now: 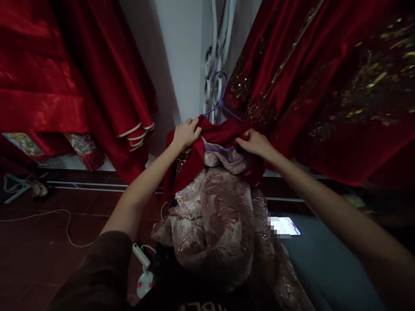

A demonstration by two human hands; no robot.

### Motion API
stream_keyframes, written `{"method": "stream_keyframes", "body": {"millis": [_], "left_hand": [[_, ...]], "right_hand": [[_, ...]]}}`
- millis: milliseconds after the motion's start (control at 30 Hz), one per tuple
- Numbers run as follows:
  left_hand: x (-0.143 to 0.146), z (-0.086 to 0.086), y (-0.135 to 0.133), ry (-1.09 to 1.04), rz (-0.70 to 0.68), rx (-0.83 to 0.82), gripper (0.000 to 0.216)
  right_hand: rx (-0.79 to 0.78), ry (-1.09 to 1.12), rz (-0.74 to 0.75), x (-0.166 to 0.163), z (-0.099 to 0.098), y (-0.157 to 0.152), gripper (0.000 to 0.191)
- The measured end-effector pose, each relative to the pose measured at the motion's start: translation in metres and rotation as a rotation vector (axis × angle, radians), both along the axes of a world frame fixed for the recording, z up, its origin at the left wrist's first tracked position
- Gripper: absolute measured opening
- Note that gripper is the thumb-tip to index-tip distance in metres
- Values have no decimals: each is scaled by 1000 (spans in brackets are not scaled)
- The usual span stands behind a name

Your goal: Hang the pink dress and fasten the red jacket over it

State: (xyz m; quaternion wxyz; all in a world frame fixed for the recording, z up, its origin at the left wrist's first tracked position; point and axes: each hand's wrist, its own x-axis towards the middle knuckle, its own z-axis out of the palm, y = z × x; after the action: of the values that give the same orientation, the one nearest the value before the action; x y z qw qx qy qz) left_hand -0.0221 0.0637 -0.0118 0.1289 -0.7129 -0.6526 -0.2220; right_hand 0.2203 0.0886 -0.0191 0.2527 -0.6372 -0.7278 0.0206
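Note:
A red garment (223, 131) with a pink brocade lining (214, 203) hangs on a purple wire hanger (223, 101) hooked onto a white ornate metal frame (215, 52). My left hand (186, 133) is closed on the red fabric at the garment's left shoulder. At the right shoulder, my right hand (254, 142) pinches the red fabric. The pink brocade drapes down between my arms toward me.
Red embroidered gowns hang at the left (65, 77) and right (330, 86). A lit phone (285, 226) lies on a grey cushion (324, 268). A white cable (65, 220) and a white plug adapter (144, 276) lie on the dark red floor. A white wall stands behind.

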Motion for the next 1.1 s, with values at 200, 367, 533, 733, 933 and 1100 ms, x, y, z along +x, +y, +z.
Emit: {"method": "stream_keyframes", "body": {"millis": [200, 367, 533, 733, 933, 1100], "left_hand": [[5, -5, 2, 15, 29, 34, 41], [-5, -8, 10, -58, -50, 131, 34], [0, -23, -12, -56, -120, 278, 26], [35, -55, -42, 139, -278, 117, 28], [43, -78, -40, -135, -295, 128, 22], [44, -101, -40, -444, -361, 173, 16]], "right_hand": [[218, 390, 268, -68, -13, -10, 27], [205, 487, 485, -58, -30, -33, 29], [145, 680, 509, -23, -48, -27, 26], [115, 695, 667, -49, -57, -28, 22], [48, 764, 673, -59, -76, -22, 19], [100, 827, 634, -50, -90, -26, 32]]}}
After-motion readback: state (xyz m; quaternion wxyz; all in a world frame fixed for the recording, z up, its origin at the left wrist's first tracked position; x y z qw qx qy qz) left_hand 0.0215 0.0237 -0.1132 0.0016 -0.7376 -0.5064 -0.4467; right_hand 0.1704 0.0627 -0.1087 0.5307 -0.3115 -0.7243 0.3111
